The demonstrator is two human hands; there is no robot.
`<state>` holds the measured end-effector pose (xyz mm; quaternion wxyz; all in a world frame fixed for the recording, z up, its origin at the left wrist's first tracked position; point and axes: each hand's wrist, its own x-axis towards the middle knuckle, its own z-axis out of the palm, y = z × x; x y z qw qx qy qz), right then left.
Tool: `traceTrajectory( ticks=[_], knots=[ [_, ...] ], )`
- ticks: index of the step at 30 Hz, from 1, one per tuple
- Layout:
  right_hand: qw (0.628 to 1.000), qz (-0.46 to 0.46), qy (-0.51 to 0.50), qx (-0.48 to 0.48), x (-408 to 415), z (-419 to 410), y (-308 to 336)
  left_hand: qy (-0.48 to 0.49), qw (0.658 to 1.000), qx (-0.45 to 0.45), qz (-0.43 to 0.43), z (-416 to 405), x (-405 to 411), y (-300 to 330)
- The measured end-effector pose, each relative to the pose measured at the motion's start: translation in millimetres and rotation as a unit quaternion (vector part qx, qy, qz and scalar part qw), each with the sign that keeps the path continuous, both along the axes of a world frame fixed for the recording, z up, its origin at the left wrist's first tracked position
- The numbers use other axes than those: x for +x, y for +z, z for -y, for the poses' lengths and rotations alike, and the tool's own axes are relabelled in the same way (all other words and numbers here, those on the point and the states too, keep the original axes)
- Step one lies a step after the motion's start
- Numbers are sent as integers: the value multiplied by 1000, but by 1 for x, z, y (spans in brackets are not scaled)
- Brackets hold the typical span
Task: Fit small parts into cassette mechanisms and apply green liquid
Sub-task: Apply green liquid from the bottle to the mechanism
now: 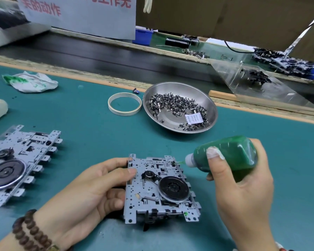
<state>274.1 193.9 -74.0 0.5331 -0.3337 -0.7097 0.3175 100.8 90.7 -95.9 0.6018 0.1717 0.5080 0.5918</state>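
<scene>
1. A worker's right hand (pixel 243 180) is gripping a squeeze bottle of green liquid (pixel 227 155), its fingers (pixel 215 154) wrapped round the body, and is tipping the pale nozzle (pixel 190 160) onto the far right corner of a cassette mechanism (pixel 161 189).
2. The left hand (pixel 91 189) is steadying that mechanism at its left edge, thumb pressing on the metal plate and the other fingers curling under it; the mechanism is sitting on the table (pixel 98 131) between the two hands.
3. A green dab (pixel 185 213) is already showing at the near right corner, suggesting this unit is partway through its dabs.
4. Doing this well likely means squeezing gently, keeping the tip on the one spot, and holding the plate still so no liquid is running toward the black flywheel (pixel 174 189).
5. A second mechanism (pixel 16 163) is lying well to the left on the teal mat.
6. A steel dish (pixel 179 105) is holding the small metal parts (pixel 172 104), with a tape ring (pixel 124 104) just beside it.
7. A green-stained rag (pixel 31 82) is lying at the far left.
8. Beyond the table, a dark conveyor belt (pixel 98 57) is running past cardboard and a printed sign (pixel 80 13).
</scene>
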Motion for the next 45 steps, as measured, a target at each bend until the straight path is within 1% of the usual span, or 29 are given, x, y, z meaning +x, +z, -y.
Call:
traceTrajectory(
  ticks=[10,14,17,37,45],
  knots=[
    [1000,-4,-5,-4,2,0,-3,-7,1000,4,-12,0,-1,-1],
    [1000,-10,-5,-5,3,0,-5,-5,1000,3,-1,0,0,0],
    [1000,-13,2,-6,3,0,-7,-8,1000,4,-13,0,-1,-1],
    [1000,-26,8,-9,4,-1,-6,6,1000,7,21,0,2,2],
    [999,-25,14,-14,3,0,-6,2,1000,5,13,0,1,2]
  ],
)
